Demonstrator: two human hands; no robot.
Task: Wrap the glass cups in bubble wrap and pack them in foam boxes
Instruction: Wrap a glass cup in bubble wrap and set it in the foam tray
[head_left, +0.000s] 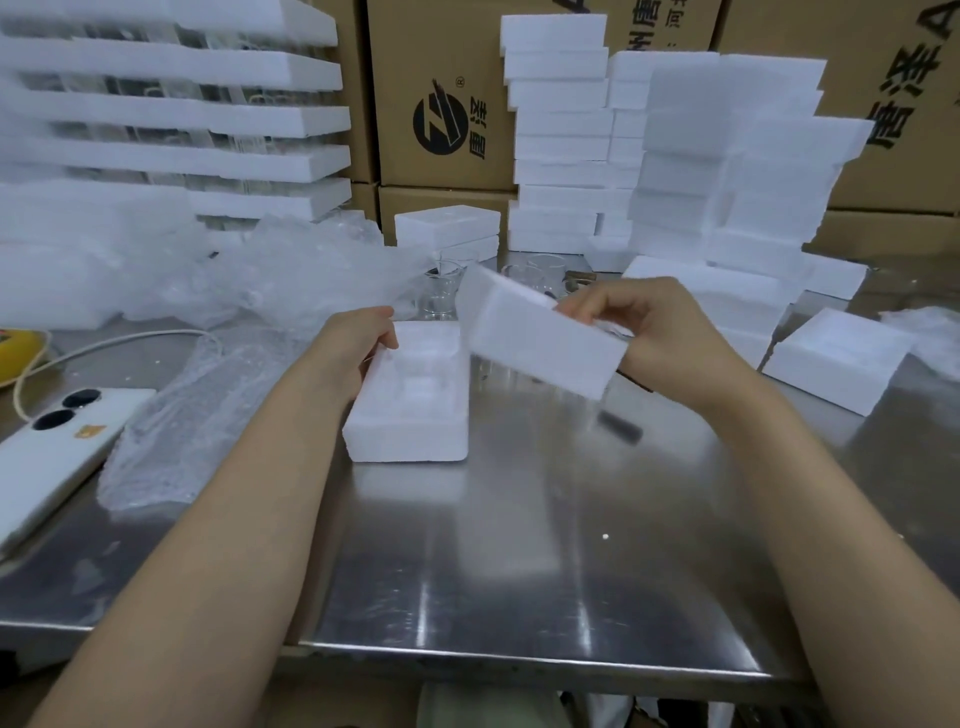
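Your left hand (358, 338) held the open foam box (410, 415) by its far left wall, with the fingers curled round the rim. The foam box sat flat on the steel table (519, 545), hollow side up. Something clear seemed to lie in the hollow, but it was too pale to tell if it was a cup.

Your right hand (639, 322) pinched the foam lid (540, 343) at its right end, thumb and fingers closed tight on it. The lid hung in the air, tilted, just right of the foam box and a bit above it. It did not touch the box.

Bare glass cups (441, 291) stood just behind the foam box, partly hidden by the lid. A sheet of bubble wrap (197, 415) lay just left of the box, with more of it heaped behind. Farther left lay a white phone (47, 447), face down.

A small dark thing (618, 426) lay on the table right of the box, too blurry to name. Well behind the box rose tall foam stacks (561, 156), and behind those stood brown cardboard boxes (441, 93).
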